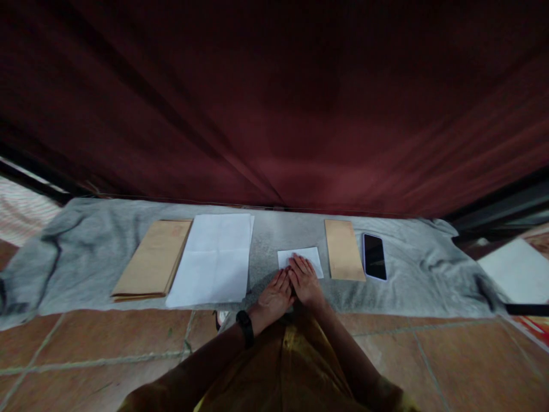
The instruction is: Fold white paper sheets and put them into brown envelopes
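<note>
Pressing the slip (pixel 314 257) flat, I think: it's at my 12 o'clock, right hand (pixel 305 281) over it, left hand (pixel 275 294) at its near edge. Fingers straight, gripping nothing. Next likely needs even pressure.

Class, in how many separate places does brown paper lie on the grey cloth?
2: a brown stack left of the large white sheets, and a brown piece between the small white paper and the phone. Layers in the stack may be hidden.
</note>
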`<state>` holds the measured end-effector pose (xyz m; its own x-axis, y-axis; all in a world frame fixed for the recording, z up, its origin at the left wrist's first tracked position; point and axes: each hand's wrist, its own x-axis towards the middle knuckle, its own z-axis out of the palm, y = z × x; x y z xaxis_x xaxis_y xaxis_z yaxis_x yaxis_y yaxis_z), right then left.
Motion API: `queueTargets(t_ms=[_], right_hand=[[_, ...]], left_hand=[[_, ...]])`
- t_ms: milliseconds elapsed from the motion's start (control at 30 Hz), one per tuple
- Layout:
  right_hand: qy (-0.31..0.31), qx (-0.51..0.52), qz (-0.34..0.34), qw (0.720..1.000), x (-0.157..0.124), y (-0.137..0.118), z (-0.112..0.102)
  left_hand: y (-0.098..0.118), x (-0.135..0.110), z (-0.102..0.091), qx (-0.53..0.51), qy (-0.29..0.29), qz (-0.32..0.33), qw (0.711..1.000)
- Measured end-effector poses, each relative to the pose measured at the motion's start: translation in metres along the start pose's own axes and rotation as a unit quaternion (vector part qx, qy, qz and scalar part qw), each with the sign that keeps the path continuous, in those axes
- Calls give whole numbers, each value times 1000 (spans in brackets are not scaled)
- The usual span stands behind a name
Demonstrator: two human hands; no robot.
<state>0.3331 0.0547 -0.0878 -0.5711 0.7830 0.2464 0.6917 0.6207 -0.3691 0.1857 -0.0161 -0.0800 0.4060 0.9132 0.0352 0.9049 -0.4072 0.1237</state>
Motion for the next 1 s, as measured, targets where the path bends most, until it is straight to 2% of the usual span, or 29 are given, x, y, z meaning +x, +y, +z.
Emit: queueTargets(t_ms=[133, 333, 433, 533, 767, 867, 1000], right_hand=[[-2, -30, 17, 999, 0, 6, -5], [36, -82, 53, 995, -5, 27, -13], [52, -95, 53, 993, -6, 30, -12], [57, -102, 57, 992, -6, 28, -9], [43, -109, 66, 991, -5, 24, -11], [41, -114, 67, 990, -6, 24, -12], [52, -122, 69, 989, -7, 25, -9]], left_hand=[[-1, -3, 1, 10, 24, -11, 1000], [-5, -14, 10, 24, 92, -41, 995], [-6, -16, 9, 23, 107, -47, 993], [-5, -7, 3, 11, 109, -67, 992], [-11, 35, -5, 1, 98, -123, 988], [-13, 40, -3, 5, 86, -133, 987], [-13, 36, 1, 4, 102, -145, 984]])
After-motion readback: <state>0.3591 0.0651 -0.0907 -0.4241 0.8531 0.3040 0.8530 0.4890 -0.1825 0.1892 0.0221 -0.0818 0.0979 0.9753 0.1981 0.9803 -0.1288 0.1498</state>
